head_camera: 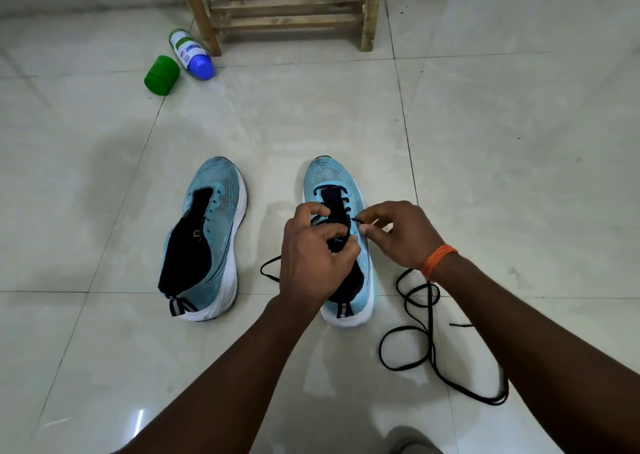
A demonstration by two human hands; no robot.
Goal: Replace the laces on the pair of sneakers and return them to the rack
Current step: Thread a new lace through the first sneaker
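Observation:
Two light blue sneakers with white soles stand side by side on the tiled floor, toes pointing away. The left sneaker (207, 239) has no lace and its black tongue lies open. The right sneaker (334, 190) has a black lace (429, 318) threaded through its front eyelets. My left hand (311, 256) is over the tongue, fingers curled round the lace and the shoe's edge. My right hand (398, 234) pinches the lace tip at an eyelet on the shoe's right side. Loose lace trails in loops on the floor to the right and a short end shows left of the shoe.
A wooden slatted rack (287, 7) stands at the back against the wall. A green cap (162, 74) and a white bottle with a blue end (192, 54) lie on the floor by the rack's left leg. An orange band circles my right wrist.

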